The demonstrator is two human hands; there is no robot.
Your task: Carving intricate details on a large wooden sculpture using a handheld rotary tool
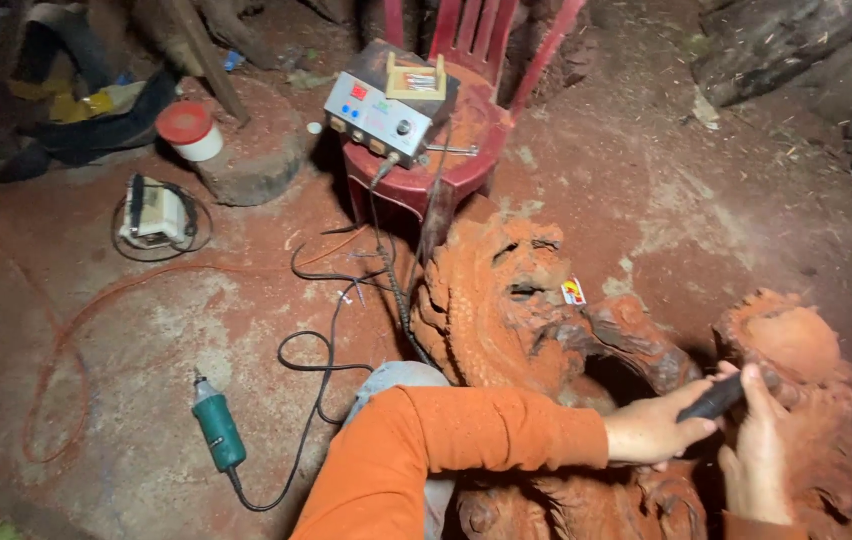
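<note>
The dirt floor (pixel 146 330) is red with dust. Left hand (pixel 651 430) fingers pinch a black tool (pixel 714 398) against the red wood carving (pixel 506 300). Right hand (pixel 758 455) lies flat beside it, fingers together. Open floor lies far left of them, by the green grinder (pixel 218 428).
</note>
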